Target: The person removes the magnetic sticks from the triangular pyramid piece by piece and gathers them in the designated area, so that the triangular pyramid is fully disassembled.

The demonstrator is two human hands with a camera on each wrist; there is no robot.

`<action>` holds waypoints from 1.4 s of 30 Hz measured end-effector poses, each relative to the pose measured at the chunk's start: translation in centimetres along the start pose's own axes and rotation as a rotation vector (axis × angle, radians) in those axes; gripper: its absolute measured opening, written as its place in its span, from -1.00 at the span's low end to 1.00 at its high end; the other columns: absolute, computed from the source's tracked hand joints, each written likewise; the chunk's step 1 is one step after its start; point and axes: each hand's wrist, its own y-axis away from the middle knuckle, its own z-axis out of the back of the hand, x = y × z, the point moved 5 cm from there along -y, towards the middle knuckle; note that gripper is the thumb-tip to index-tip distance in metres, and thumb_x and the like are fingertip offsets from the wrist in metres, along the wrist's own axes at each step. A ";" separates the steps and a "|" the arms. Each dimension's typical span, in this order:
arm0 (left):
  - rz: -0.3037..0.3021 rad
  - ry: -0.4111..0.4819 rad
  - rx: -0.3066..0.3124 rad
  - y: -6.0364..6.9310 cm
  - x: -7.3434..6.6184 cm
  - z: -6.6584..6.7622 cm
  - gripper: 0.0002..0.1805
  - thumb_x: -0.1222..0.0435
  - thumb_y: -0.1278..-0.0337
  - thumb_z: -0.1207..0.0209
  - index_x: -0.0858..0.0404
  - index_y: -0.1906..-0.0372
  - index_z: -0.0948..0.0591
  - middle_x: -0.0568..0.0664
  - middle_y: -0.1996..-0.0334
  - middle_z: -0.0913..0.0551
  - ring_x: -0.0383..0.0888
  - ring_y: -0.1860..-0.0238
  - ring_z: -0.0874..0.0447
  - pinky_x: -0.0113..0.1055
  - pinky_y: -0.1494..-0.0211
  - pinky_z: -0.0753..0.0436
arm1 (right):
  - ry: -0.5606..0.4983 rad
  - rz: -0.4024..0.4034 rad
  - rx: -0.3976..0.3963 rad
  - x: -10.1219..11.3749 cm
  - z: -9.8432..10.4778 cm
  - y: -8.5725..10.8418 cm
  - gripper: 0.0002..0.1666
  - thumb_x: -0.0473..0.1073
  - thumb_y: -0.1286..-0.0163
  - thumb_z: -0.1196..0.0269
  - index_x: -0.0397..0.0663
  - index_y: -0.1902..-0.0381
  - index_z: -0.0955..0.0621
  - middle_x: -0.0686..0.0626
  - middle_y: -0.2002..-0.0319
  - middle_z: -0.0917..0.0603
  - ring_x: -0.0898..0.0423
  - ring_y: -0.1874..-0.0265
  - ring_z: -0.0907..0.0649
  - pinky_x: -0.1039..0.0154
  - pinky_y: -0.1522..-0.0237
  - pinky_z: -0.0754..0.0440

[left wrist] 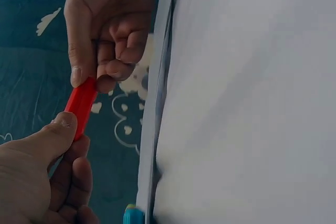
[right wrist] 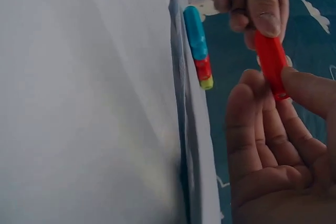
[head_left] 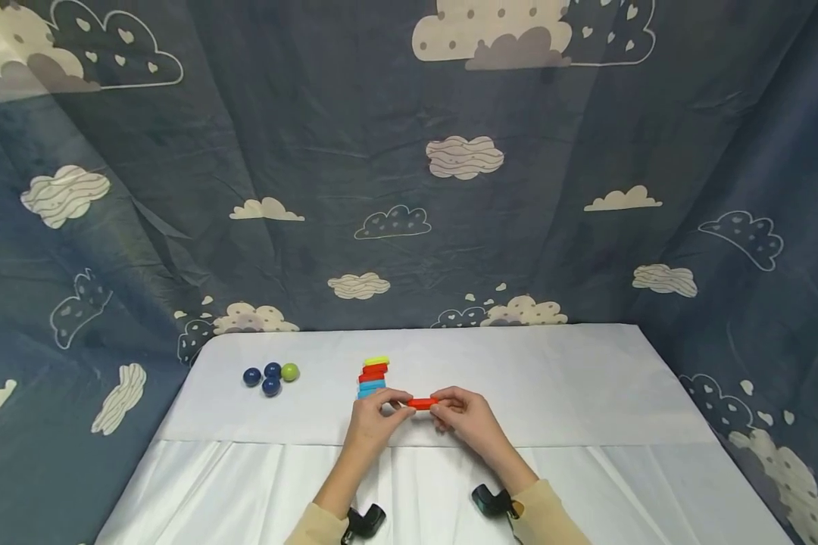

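Note:
A small red plastic piece, long and narrow (head_left: 422,404), is held level above the white table between both hands. My left hand (head_left: 375,416) pinches its left end between thumb and fingers. The other end is pinched by my right hand (head_left: 469,418). In the left wrist view the red piece (left wrist: 81,107) spans the gap between the two thumbs. Seen from the right wrist, the piece (right wrist: 271,65) has a smooth, rounded surface. Just beyond my left hand lies a row of similar pieces, with blue ones (head_left: 371,386) nearest, red ones (head_left: 373,371) behind and a yellow-green one (head_left: 376,360) farthest.
Several dark blue balls (head_left: 271,387) and a green ball (head_left: 289,372) sit together at the table's back left. White cloth covers the table (head_left: 552,386). A dark cloud-patterned curtain (head_left: 354,166) hangs behind and at both sides.

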 end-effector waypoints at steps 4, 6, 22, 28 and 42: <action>0.041 -0.032 -0.034 -0.2 0.7 1.7 -0.80 0.21 -0.12 -0.55 0.06 0.13 -0.86 -0.16 0.28 -0.83 -0.30 0.25 -0.68 -0.48 0.21 -0.54 | 0.012 -0.004 0.016 0.7 -1.5 -1.1 -0.71 -0.20 -0.43 -0.42 -0.27 0.01 -0.68 -0.13 0.30 -0.81 0.14 0.45 -0.73 0.34 0.34 -0.69; 0.053 -0.048 -0.048 -0.3 1.1 2.6 -0.80 0.22 -0.11 -0.56 0.08 0.14 -0.85 -0.16 0.31 -0.82 -0.29 0.26 -0.67 -0.46 0.20 -0.55 | 0.009 -0.012 0.030 0.8 -2.4 -1.7 -0.73 -0.20 -0.42 -0.43 -0.26 0.04 -0.67 -0.13 0.31 -0.83 0.13 0.45 -0.74 0.33 0.34 -0.70; 0.202 -0.132 -0.113 0.2 4.6 5.9 -0.84 0.23 -0.07 -0.58 0.09 0.21 -0.87 -0.12 0.31 -0.87 -0.24 0.23 -0.72 -0.35 0.07 -0.66 | 0.248 0.091 0.031 1.5 -6.7 -4.1 -0.80 -0.12 -0.34 -0.51 -0.14 0.20 -0.79 0.02 0.46 -0.78 0.26 0.54 -0.62 0.39 0.41 -0.57; 0.217 -0.178 -0.113 -0.1 4.9 5.9 -0.85 0.27 -0.07 -0.57 0.17 0.23 -0.86 -0.07 0.36 -0.83 -0.24 0.30 -0.70 -0.35 0.15 -0.65 | 0.376 0.116 0.009 2.0 -7.3 -4.2 -0.82 -0.12 -0.33 -0.51 -0.11 0.24 -0.79 0.04 0.43 -0.79 0.26 0.47 -0.62 0.36 0.34 -0.58; 0.211 -0.167 -0.140 -0.4 4.5 5.5 -0.83 0.35 -0.04 -0.56 0.23 0.25 -0.81 -0.06 0.42 -0.80 -0.25 0.36 -0.60 -0.46 0.24 -0.58 | 0.395 0.088 -0.026 2.8 -7.0 -3.9 -0.81 -0.16 -0.34 -0.48 -0.16 0.17 -0.79 0.01 0.43 -0.77 0.20 0.47 -0.61 0.29 0.34 -0.61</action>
